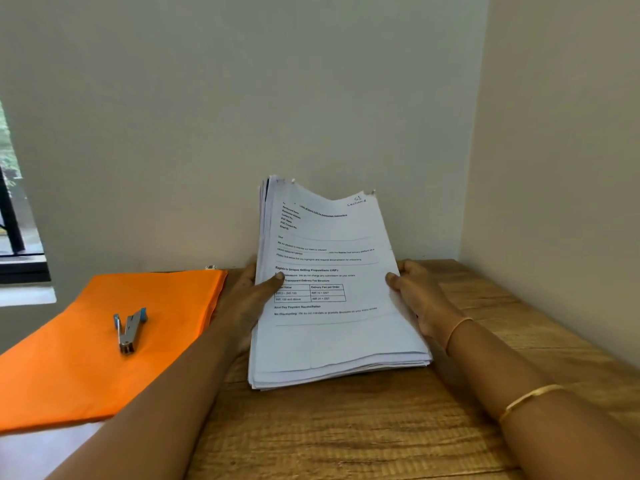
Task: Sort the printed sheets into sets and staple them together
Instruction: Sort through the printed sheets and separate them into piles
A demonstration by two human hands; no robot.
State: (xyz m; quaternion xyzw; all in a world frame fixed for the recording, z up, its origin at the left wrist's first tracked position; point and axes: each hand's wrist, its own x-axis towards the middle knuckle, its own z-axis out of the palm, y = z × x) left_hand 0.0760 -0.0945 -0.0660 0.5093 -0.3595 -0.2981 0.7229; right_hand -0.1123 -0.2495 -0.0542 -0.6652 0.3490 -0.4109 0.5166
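Note:
A thick stack of printed sheets (329,337) stands tilted on the wooden table (346,427), its lower edge on the wood and its top leaning back toward the wall. My left hand (247,299) grips the stack's left edge, thumb on the front page. On the opposite edge my right hand (420,296) holds the stack the same way. The top page shows printed text and a small table. A metal stapler with a blue tip (130,329) lies to the left on an orange folder (86,358), apart from both hands.
The table sits in a corner, with a wall (311,98) right behind the stack and another wall (561,150) on the right. A window (17,220) is at the far left. The orange folder covers the table's left part.

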